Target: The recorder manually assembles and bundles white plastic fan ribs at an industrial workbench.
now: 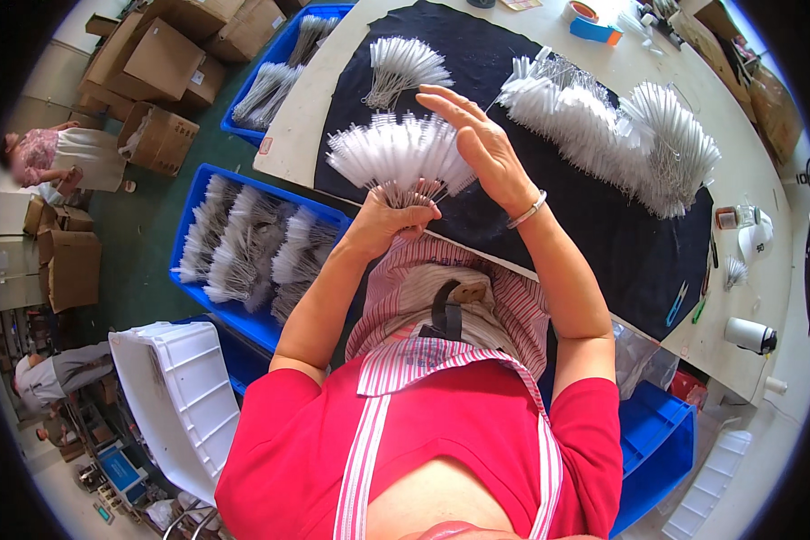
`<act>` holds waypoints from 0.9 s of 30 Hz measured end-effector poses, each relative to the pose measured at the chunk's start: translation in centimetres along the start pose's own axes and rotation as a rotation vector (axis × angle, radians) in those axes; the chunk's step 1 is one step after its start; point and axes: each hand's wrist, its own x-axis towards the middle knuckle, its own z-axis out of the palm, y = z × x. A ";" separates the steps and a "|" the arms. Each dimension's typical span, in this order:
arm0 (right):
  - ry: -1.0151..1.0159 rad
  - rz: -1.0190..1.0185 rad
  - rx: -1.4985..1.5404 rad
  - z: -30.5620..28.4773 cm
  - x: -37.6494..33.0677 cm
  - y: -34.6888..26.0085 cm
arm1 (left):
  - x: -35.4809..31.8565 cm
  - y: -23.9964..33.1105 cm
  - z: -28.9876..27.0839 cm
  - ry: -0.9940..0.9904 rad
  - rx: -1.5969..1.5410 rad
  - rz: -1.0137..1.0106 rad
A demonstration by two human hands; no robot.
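The left hand [382, 222] was closed around the wire stems [430, 190] of a fanned white brush bundle [394, 153], over the dark cloth [495, 225]. The right hand [492, 155], fingers [453, 104] extended and empty, stood beside the bundle; contact could not be determined.

The brushes [382, 153] in the left grip [382, 222] have matt, bristly heads and metallic wire stems. Beyond the grip, matt dark cloth [346, 99] covers a smooth surface [290, 144]; left of the grip, a bin [229, 317] is smooth plastic.
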 end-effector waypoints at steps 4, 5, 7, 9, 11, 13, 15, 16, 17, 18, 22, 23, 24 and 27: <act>-0.146 -0.011 0.003 -0.5 0.0 0.1 | 0.2 -0.4 -1.4 0.002 0.137 0.041; -0.149 -0.013 0.004 -0.5 -0.2 -0.1 | 0.1 -0.6 -1.9 -0.040 0.107 0.055; -0.103 0.073 0.002 -0.6 -0.4 -0.5 | 0.2 -0.8 -1.7 -0.042 0.043 0.095; -0.071 0.058 -0.031 -0.2 -0.5 -0.6 | 0.3 -1.2 -1.6 -0.043 -0.022 0.132; -0.031 0.075 -0.055 -0.1 -0.7 -0.3 | 0.4 -1.6 -1.6 -0.030 -0.153 0.116; 0.006 0.049 -0.061 -0.1 -0.5 0.0 | 0.6 -1.5 -1.4 -0.004 -0.115 0.087; 0.044 0.019 -0.065 0.1 -0.3 0.4 | 0.7 -1.6 -1.3 0.022 -0.074 0.062; 0.046 0.036 -0.077 0.1 -0.2 0.5 | 0.6 -1.8 -1.2 -0.015 -0.055 0.056; 0.048 0.049 -0.088 0.1 0.0 0.4 | 0.5 -1.7 -1.0 -0.053 -0.034 0.052; 0.065 0.040 -0.096 0.2 0.2 0.3 | 0.3 -1.5 -0.4 -0.060 -0.134 -0.001; 0.067 0.152 -0.112 0.7 -0.5 0.9 | -0.2 -1.4 1.0 -0.016 0.123 -0.024; 0.067 0.188 -0.091 0.9 -0.4 0.8 | -0.2 -1.5 0.6 -0.001 0.082 -0.053; 0.155 0.177 0.008 1.3 -0.5 0.8 | -0.3 -1.7 0.4 0.012 0.034 -0.087; 0.380 0.309 0.283 1.9 -0.8 1.3 | -0.7 -0.8 0.3 0.102 -0.196 0.016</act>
